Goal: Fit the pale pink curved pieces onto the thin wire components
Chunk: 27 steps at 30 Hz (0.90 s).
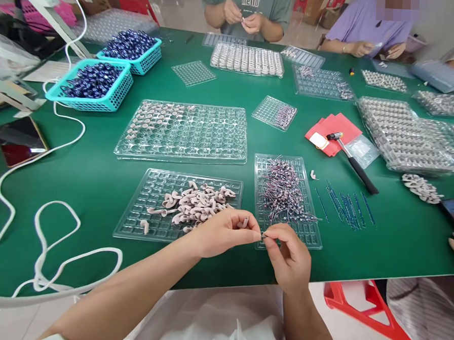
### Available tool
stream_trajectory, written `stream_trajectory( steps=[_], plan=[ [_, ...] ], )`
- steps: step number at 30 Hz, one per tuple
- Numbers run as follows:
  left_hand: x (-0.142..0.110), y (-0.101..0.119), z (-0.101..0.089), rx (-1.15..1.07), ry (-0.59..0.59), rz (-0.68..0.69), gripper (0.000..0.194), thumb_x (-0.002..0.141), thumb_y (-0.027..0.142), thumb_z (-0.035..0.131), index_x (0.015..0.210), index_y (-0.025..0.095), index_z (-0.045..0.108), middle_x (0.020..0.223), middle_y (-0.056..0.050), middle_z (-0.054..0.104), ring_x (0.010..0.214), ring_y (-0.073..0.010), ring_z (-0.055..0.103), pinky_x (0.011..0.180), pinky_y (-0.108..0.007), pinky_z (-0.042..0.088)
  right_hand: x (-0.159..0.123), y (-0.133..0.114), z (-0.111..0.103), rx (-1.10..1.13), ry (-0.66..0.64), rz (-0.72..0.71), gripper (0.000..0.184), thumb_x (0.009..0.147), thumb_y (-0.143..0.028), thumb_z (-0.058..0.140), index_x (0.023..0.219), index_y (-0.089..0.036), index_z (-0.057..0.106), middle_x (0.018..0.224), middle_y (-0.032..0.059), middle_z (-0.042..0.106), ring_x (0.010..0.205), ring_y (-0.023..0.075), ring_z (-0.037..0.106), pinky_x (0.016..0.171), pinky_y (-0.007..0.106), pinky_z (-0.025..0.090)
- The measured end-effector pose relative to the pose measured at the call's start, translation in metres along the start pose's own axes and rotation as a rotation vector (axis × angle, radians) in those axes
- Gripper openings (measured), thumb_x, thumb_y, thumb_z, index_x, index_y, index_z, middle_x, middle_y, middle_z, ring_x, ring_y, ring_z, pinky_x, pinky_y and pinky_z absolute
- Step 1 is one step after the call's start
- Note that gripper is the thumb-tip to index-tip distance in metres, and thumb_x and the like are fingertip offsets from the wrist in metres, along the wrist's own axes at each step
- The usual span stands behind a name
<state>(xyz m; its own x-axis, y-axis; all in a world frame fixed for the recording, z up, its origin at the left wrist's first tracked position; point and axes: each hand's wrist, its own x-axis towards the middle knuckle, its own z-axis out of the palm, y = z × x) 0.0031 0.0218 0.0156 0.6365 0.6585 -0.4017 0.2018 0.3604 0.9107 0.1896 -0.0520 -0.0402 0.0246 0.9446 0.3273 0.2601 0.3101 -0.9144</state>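
My left hand (225,234) is closed, with a beige hook-shaped plastic shell piece (244,222) tucked in its curled fingers. Its thumb and forefinger meet the fingertips of my right hand (289,255), which is closed in a pinch. A tiny dark thing shows between the two sets of fingertips, too small to name. Behind my left hand, a clear tray (133,221) bears a heap of similar beige shell pieces (198,204). Just beyond my right hand lies another clear tray (311,235) with a tangled pile of small parts on thin purplish wires (283,188).
Further back is a large clear tray (213,134) partly filled with shells. A hammer (358,169) rests by red sheets (333,127); blue thin strips (346,209) lie right. Turquoise baskets (119,91), a white cable (37,231) and phone (21,139) are left. Co-workers sit opposite.
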Motion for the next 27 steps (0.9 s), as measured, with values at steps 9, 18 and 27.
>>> stream_trajectory(
  steps=[9, 18, 27],
  plan=[
    [0.0001, 0.0002, 0.0031, -0.042, -0.014, -0.003, 0.023, 0.082, 0.038, 0.065, 0.075, 0.017, 0.06, 0.054, 0.009, 0.033, 0.051, -0.0076, 0.027, 0.049, -0.023, 0.02, -0.0023, -0.0002, -0.0038, 0.093, 0.053, 0.072, 0.012, 0.092, -0.016, 0.06, 0.094, -0.025, 0.067, 0.085, 0.0025, 0.065, 0.08, 0.017, 0.062, 0.071, 0.031, 0.052],
    [0.0, -0.0029, 0.0046, -0.061, -0.028, 0.057, 0.024, 0.085, 0.038, 0.066, 0.077, 0.016, 0.062, 0.057, 0.008, 0.035, 0.053, -0.0077, 0.027, 0.051, -0.024, 0.021, -0.0006, 0.0005, -0.0039, 0.206, 0.066, 0.102, 0.009, 0.092, -0.02, 0.061, 0.093, -0.026, 0.068, 0.08, 0.0007, 0.063, 0.076, 0.0166, 0.06, 0.068, 0.031, 0.05],
    [-0.0005, -0.0018, 0.0025, -0.05, -0.03, 0.085, 0.025, 0.086, 0.038, 0.065, 0.076, 0.015, 0.06, 0.057, 0.008, 0.036, 0.053, -0.0074, 0.028, 0.05, -0.023, 0.021, -0.0023, 0.0071, -0.0052, 0.299, 0.094, 0.132, 0.01, 0.093, -0.02, 0.061, 0.095, -0.025, 0.069, 0.079, 0.0009, 0.061, 0.074, 0.0157, 0.058, 0.067, 0.03, 0.049]
  ],
)
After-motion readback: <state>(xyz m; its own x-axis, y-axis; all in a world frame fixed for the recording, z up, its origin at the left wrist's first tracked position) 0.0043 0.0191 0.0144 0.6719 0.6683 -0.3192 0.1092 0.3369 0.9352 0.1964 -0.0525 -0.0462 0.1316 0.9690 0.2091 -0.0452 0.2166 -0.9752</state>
